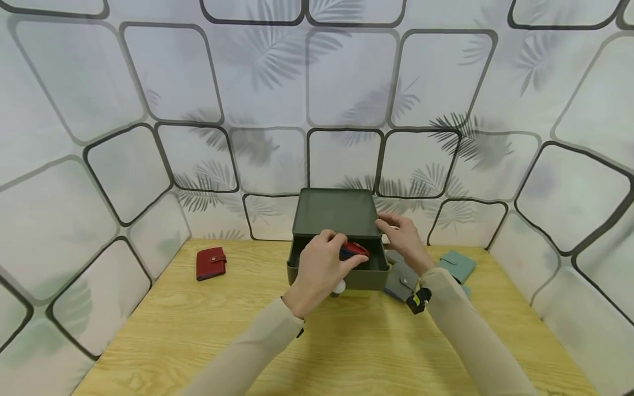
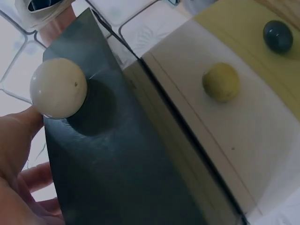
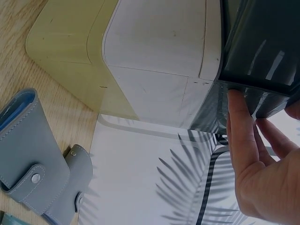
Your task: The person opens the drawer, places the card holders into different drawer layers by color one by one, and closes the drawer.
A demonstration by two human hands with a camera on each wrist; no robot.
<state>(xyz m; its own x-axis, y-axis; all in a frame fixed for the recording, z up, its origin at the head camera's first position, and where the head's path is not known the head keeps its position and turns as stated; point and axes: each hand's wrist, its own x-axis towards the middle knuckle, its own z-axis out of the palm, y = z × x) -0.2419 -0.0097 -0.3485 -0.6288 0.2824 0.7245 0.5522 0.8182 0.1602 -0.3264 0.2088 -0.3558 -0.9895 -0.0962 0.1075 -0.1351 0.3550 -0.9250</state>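
Observation:
A small tiered cabinet has a dark green top and its dark green upper drawer pulled out. A white round knob is on that drawer's front. My left hand reaches over the drawer and pinches a red and navy wallet between thumb and fingers. Much of the wallet is hidden by the hand. In the left wrist view, the fingers show behind the drawer front. My right hand rests its extended fingers against the cabinet's dark upper side.
A red wallet lies on the wooden table at the left. Grey wallets lie right of the cabinet, with teal wallets farther right. Below the dark drawer are a white drawer and a yellow one. Patterned walls enclose the table.

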